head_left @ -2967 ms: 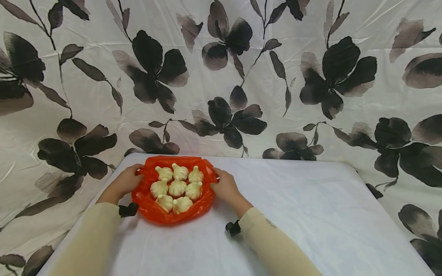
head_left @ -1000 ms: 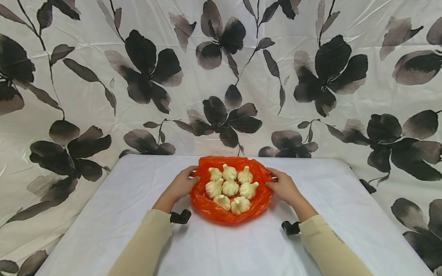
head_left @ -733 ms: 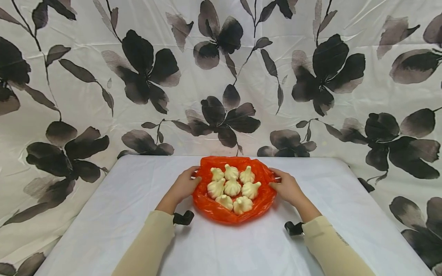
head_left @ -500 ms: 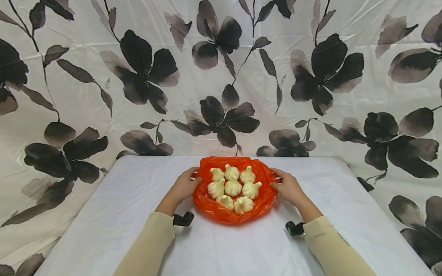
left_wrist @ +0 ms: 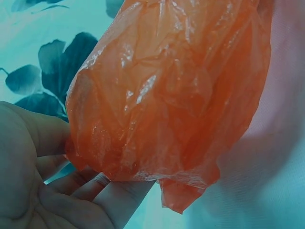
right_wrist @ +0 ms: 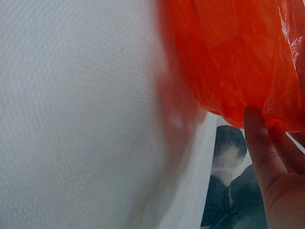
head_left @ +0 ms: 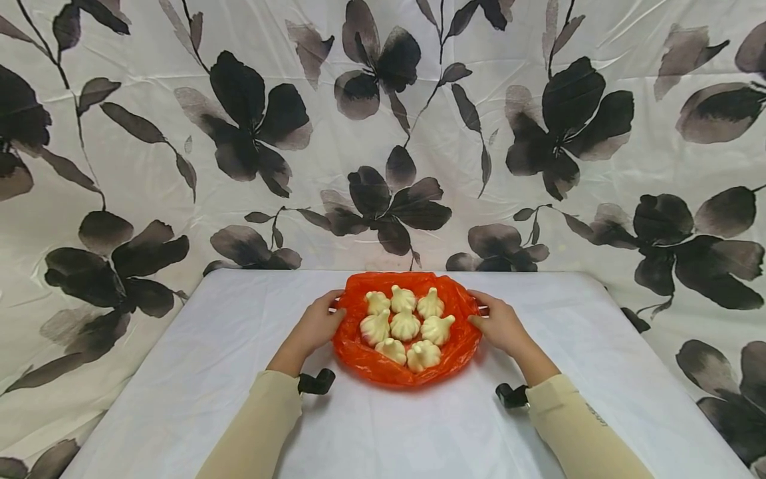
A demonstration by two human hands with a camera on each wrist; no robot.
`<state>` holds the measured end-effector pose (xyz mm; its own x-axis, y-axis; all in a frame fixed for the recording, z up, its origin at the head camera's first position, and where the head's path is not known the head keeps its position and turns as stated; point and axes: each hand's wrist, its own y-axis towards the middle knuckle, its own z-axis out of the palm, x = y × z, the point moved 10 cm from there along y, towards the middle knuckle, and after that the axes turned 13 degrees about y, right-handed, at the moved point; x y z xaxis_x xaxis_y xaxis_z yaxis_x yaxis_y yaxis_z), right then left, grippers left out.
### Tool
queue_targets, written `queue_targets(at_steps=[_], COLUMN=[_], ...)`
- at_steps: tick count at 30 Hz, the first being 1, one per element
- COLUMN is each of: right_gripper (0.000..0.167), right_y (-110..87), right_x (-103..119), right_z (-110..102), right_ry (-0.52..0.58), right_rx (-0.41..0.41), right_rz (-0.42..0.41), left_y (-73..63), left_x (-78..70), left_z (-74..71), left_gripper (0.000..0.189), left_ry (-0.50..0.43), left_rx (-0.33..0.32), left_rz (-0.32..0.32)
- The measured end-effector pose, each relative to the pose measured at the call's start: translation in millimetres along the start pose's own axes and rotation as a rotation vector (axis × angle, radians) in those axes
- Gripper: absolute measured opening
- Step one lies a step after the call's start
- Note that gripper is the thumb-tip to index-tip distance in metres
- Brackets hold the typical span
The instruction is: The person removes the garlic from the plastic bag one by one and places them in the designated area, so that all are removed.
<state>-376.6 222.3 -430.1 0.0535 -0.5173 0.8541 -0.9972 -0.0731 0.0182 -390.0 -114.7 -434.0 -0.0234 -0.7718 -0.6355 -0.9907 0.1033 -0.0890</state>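
Near the back edge of the table, a red-orange plastic bag (head_left: 383, 372) lies spread with its mouth folded back. Inside it are several pale garlic bulbs (head_left: 405, 325), stems mostly upward. My left hand (head_left: 316, 324) holds the bag's left side, fingers and thumb at its edge; in the left wrist view the thumb and fingers meet the crinkled plastic (left_wrist: 167, 105). On the opposite side my right hand (head_left: 498, 324) grips the bag's edge, and the right wrist view shows its fingertips against the red plastic (right_wrist: 228, 57). The bag's underside is hidden in the head view.
The table (head_left: 383, 432) has a white cloth, with its far edge just behind the bag. Behind hangs a white curtain with dark flower prints (head_left: 383, 199). Black camera mounts (head_left: 317, 382) sit at the wrists, below cream sleeves (head_left: 254, 416).
Compared with three seconds ago, both hands have carried the bag of garlic from the table's left part to about its middle. Over the last half second, hands and bag have stayed nearly still.
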Motion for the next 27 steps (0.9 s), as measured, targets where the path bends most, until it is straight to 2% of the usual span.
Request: queue_targets(at_steps=[11, 20, 27], right_gripper=[0.056, 0.049, 0.047], right_y=[-1.4, -7.1, -14.8], right_x=[4.4, 27.2, 55.4], right_z=[-2.2, -11.9, -13.0], right_ry=[-0.056, -0.195, -0.22], right_rx=[-0.008, -0.063, -0.087], right_rz=[-0.035, -0.126, -0.22], left_y=[-2.3, -2.2, -3.2], left_x=[2.1, -1.5, -6.6], left_z=[-2.7, -3.3, -4.7], left_gripper=[0.048, 0.054, 0.061], left_ry=[0.024, 0.144, 0.145], left_rx=[-0.006, -0.048, -0.086], left_rz=[0.002, 0.021, 0.05])
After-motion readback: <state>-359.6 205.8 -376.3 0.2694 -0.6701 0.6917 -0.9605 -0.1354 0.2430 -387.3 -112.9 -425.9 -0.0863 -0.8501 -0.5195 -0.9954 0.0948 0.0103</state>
